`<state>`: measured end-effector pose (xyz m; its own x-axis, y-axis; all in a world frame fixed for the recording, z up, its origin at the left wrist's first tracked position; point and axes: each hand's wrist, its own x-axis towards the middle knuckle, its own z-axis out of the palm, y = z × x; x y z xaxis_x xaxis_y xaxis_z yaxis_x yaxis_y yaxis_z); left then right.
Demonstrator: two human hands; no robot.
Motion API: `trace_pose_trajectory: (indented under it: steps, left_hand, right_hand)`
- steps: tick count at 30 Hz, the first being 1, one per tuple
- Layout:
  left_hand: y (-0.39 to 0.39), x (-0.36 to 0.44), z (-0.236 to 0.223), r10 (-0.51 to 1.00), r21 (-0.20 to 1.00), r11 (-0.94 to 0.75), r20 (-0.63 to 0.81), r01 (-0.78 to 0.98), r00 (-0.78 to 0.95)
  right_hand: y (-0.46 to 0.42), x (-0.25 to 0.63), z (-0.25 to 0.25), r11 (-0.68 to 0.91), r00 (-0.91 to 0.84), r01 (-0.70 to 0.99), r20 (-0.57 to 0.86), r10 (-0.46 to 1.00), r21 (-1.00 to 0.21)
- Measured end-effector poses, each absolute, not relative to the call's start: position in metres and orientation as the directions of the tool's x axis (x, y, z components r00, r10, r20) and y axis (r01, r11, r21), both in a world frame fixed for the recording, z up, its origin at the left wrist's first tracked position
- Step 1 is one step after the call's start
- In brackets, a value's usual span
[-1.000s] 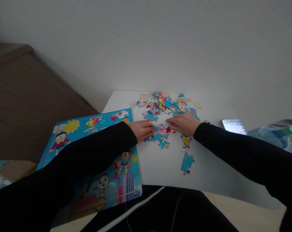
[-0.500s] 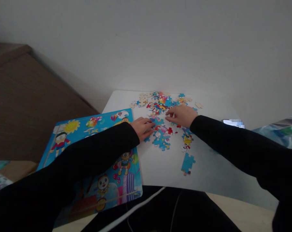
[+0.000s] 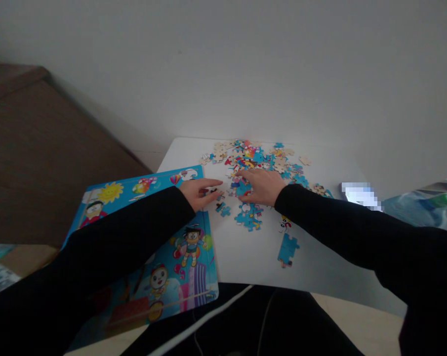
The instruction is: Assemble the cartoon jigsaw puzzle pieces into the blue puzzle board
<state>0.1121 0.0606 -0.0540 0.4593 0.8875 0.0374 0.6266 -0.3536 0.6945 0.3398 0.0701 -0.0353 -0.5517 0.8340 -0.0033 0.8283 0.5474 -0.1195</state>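
On the table, noted several pieces joined but most loose in a heap, with left hand spread, unclenched, and right hand curved, hold impossible to tell.

Dim light, soft focus — faint shadows

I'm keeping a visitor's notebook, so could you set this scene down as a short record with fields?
Left hand: fingers apart, at puzzle pieces; grip unclear
Right hand: thumb and fingers apart over blue pieces; grip unclear
Picture board: partly hidden by the black left sleeve
Table: white, mixed pieces heaped toward its far edge
Right side: lit screen
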Motion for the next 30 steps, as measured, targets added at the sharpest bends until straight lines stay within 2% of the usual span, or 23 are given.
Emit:
trace_pose_trajectory:
  steps: [2, 4, 7, 11, 16, 19, 22, 25, 28, 30]
  left_hand:
    - [0.062, 0.115, -0.057, 0.912, 0.838, -0.186, -0.048, 0.514, 0.408]
    - [0.065, 0.124, -0.058, 0.911, 0.915, -0.057, -0.116, 0.4, 0.396]
    - [0.069, 0.145, -0.055, 0.913, 0.953, 0.124, -0.218, 0.275, 0.344]
    - [0.074, 0.168, -0.045, 0.907, 0.939, 0.316, -0.341, 0.137, 0.246]
    - [0.063, 0.139, -0.032, 0.917, 0.928, 0.317, -0.353, 0.196, 0.188]
    - [0.039, 0.098, -0.029, 0.939, 0.928, 0.267, -0.311, 0.258, 0.147]
    - [0.011, 0.067, -0.034, 0.928, 0.895, 0.348, -0.371, 0.278, 0.033]
    - [-0.007, 0.058, -0.042, 0.894, 0.865, 0.433, -0.448, 0.253, 0.004]
    - [-0.01, 0.064, -0.048, 0.901, 0.879, 0.419, -0.434, 0.229, 0.019]
    - [-0.006, 0.07, -0.05, 0.917, 0.898, 0.38, -0.397, 0.222, 0.039]
  right_hand:
    - [0.069, 0.34, -0.037, 0.555, -0.556, 0.824, 0.028, 0.831, -0.113]
    - [0.066, 0.341, -0.037, 0.56, -0.557, 0.823, 0.054, 0.829, -0.094]
    - [0.062, 0.341, -0.034, 0.564, -0.556, 0.82, 0.106, 0.825, -0.092]
    - [0.057, 0.34, -0.024, 0.562, -0.533, 0.812, 0.193, 0.824, -0.156]
    - [0.049, 0.34, -0.011, 0.611, -0.547, 0.741, 0.277, 0.79, -0.278]
    - [0.052, 0.342, -0.01, 0.624, -0.571, 0.711, 0.252, 0.781, -0.324]
    - [0.062, 0.338, -0.018, 0.634, -0.63, 0.721, 0.118, 0.768, -0.28]
    - [0.071, 0.323, -0.03, 0.743, -0.756, 0.64, 0.012, 0.655, -0.197]
    - [0.077, 0.308, -0.039, 0.852, -0.862, 0.504, -0.023, 0.506, -0.144]
    - [0.079, 0.306, -0.041, 0.877, -0.884, 0.467, -0.032, 0.466, -0.116]
